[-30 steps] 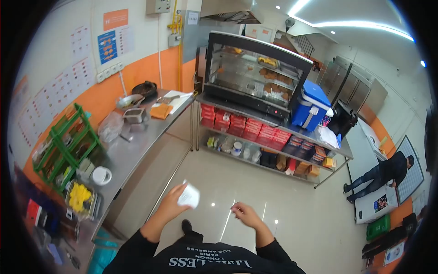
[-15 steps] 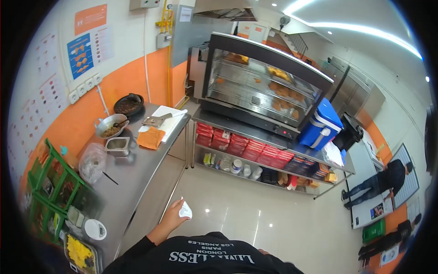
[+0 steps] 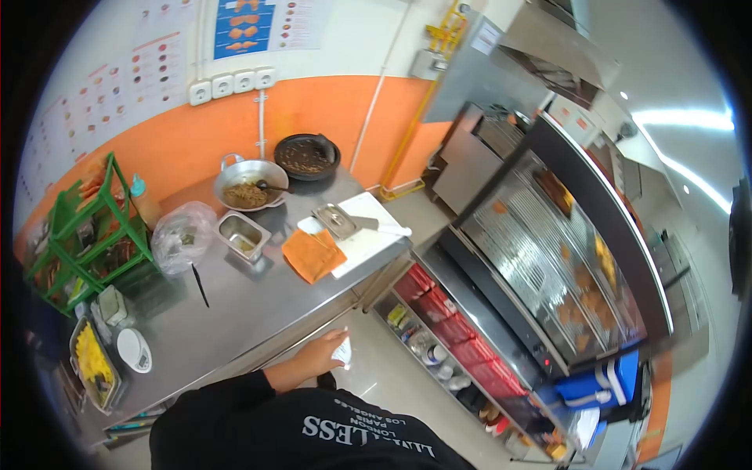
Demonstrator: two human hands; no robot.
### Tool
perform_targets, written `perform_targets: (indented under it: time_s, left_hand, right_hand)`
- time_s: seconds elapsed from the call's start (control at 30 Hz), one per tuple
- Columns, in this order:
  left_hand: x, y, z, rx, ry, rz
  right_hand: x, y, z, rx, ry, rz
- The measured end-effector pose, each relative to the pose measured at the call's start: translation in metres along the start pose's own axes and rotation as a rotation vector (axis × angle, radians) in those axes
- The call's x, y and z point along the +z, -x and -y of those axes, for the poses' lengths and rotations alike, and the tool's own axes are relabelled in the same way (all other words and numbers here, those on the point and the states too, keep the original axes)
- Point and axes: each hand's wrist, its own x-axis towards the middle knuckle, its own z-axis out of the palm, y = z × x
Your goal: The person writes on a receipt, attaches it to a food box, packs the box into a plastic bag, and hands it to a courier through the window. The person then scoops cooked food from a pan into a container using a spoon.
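Observation:
Near the front edge of the steel table, my left hand [image 3: 319,352] is closed on a small white paper [image 3: 342,352], part of which shows past the fingers. My right hand is out of view. On the table [image 3: 235,307] lie an orange cloth [image 3: 313,255] and a white cutting board [image 3: 372,235] with a metal lid [image 3: 335,222] on it. A metal container [image 3: 244,236] stands left of the cloth. Behind it are a metal pan with food [image 3: 249,186] and a dark bowl [image 3: 307,157].
Green racks [image 3: 94,235], a clear plastic bag [image 3: 184,237], a white round scale [image 3: 134,350] and a tray of yellow food [image 3: 95,364] are at the left. A glass display case [image 3: 556,266] stands on a shelved counter at the right, beside a blue cooler [image 3: 599,384].
The view has turned left toward the table, and the display case now appears tilted at the right. My left hand still has the paper. My right hand has left the view.

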Motion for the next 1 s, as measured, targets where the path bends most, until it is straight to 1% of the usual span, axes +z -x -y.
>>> perform_targets:
  time_s: [0.07, 0.1, 0.17, 0.2, 0.23, 0.27, 0.3, 0.33, 0.37, 0.43, 0.47, 0.53, 0.6, 0.63, 0.67, 0.77, 0.8, 0.83, 0.87, 0.9, 0.97, 1.0]
  left_hand:
    - [-0.032, -0.003, 0.013, -0.133, -0.035, -0.174]
    - [-0.041, 0.001, 0.029, -0.193, 0.019, -0.279]
    - [-0.070, 0.017, 0.044, -0.341, -0.020, -0.454]
    - [-0.079, 0.030, 0.054, -0.411, -0.030, -0.549]
    - [-0.084, 0.045, 0.065, -0.481, -0.042, -0.639]
    - [-0.088, 0.060, 0.074, -0.487, -0.044, -0.629]
    - [-0.094, 0.071, 0.085, -0.572, -0.004, -0.695]
    - [-0.094, 0.089, 0.093, -0.665, 0.041, -0.745]
    - [-0.091, 0.107, 0.105, -0.663, 0.044, -0.737]
    - [-0.087, 0.137, 0.130, -0.776, 0.003, -0.718]
    - [-0.085, 0.150, 0.140, -0.768, 0.001, -0.712]
    - [-0.084, 0.172, 0.156, -0.791, -0.071, -0.770]
    - [-0.093, 0.181, 0.163, -0.813, -0.056, -0.771]
    - [-0.099, 0.184, 0.165, -0.827, -0.045, -0.817]
    - [-0.104, 0.188, 0.166, -0.843, -0.035, -0.861]
    - [-0.126, 0.185, 0.165, -0.842, -0.108, -0.873]
    - [-0.132, 0.186, 0.163, -0.848, -0.110, -0.877]
    - [-0.139, 0.186, 0.163, -0.800, -0.124, -0.899]
    - [-0.143, 0.187, 0.161, -0.753, -0.136, -0.920]
    - [-0.147, 0.188, 0.160, -0.762, -0.138, -0.922]
    - [-0.154, 0.196, 0.156, -0.774, -0.134, -0.961]
    - [-0.153, 0.202, 0.160, -0.740, -0.145, -0.964]
  right_hand:
    - [-0.053, -0.032, -0.015, 0.186, 0.301, 0.087]
    - [-0.075, -0.054, -0.015, 0.252, 0.447, 0.142]
    - [-0.107, -0.107, -0.008, 0.336, 0.752, 0.268]
    - [-0.116, -0.137, 0.007, 0.348, 0.908, 0.323]
    - [-0.120, -0.168, 0.031, 0.317, 1.051, 0.353]
    - [-0.116, -0.195, 0.062, 0.240, 1.121, 0.335]
    - [-0.110, -0.200, 0.101, -0.092, 0.893, 0.207]
    - [-0.092, -0.198, 0.148, -0.184, 0.576, 0.273]
    - [-0.071, -0.196, 0.199, -0.276, 0.267, 0.322]
    - [-0.013, -0.173, 0.271, -0.340, -0.204, 0.589]
    - [0.007, -0.169, 0.289, -0.345, -0.276, 0.688]
    - [0.028, -0.167, 0.292, -0.348, -0.225, 0.729]
    - [0.031, -0.168, 0.274, -0.301, -0.091, 0.655]
    - [0.025, -0.168, 0.256, -0.249, 0.020, 0.588]
    - [0.017, -0.169, 0.238, -0.194, 0.141, 0.503]
    - [-0.009, -0.162, 0.182, 0.037, 0.515, 0.294]
    - [-0.016, -0.160, 0.169, 0.103, 0.608, 0.252]
    - [-0.019, -0.160, 0.162, 0.144, 0.679, 0.224]
    - [-0.018, -0.160, 0.163, 0.144, 0.726, 0.197]
    - [-0.015, -0.166, 0.165, 0.121, 0.765, 0.171]
    - [0.001, -0.187, 0.180, -0.010, 0.812, 0.109]
    - [0.011, -0.200, 0.195, -0.091, 0.834, 0.089]
